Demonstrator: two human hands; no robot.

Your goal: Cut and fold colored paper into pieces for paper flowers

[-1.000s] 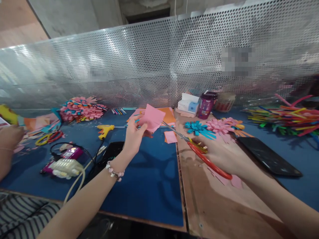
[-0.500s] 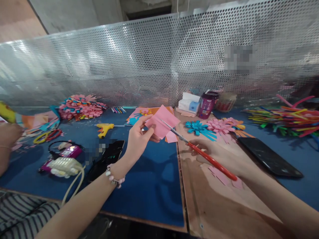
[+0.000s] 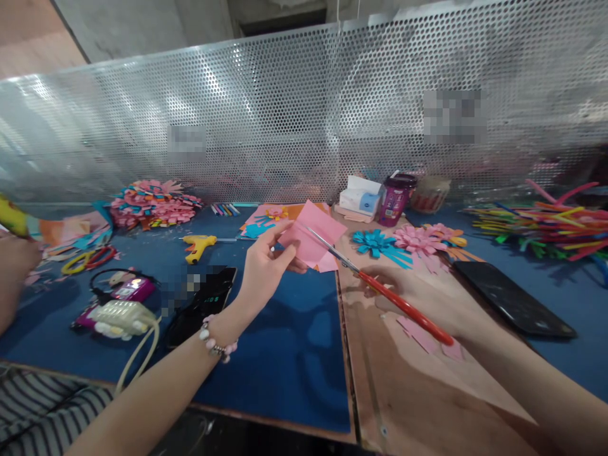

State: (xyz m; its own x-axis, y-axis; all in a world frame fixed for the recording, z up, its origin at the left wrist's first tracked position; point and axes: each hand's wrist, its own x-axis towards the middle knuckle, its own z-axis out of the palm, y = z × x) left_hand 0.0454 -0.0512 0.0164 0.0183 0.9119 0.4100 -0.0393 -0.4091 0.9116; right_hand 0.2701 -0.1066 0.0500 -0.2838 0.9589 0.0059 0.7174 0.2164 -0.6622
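Observation:
My left hand [image 3: 266,269] pinches a folded pink paper square [image 3: 313,239] and holds it up above the blue mat [image 3: 285,354]. My right hand [image 3: 418,297] grips red-handled scissors [image 3: 380,288]. Their blades reach across the pink paper's lower right part. Pink paper scraps [image 3: 422,335] lie on the brown board [image 3: 403,392] under my right wrist.
Paper flowers [image 3: 408,240], a black phone [image 3: 513,297], a cup [image 3: 395,199] and tissue box [image 3: 358,196] sit to the right. A yellow glue gun [image 3: 199,244], a second phone [image 3: 204,304], cables and another person's hand [image 3: 16,259] are on the left. A perforated metal screen [image 3: 304,114] stands behind.
The pink paper moved right, from away from the scissors onto the blades. The scissor handles came together as the blades closed on the paper.

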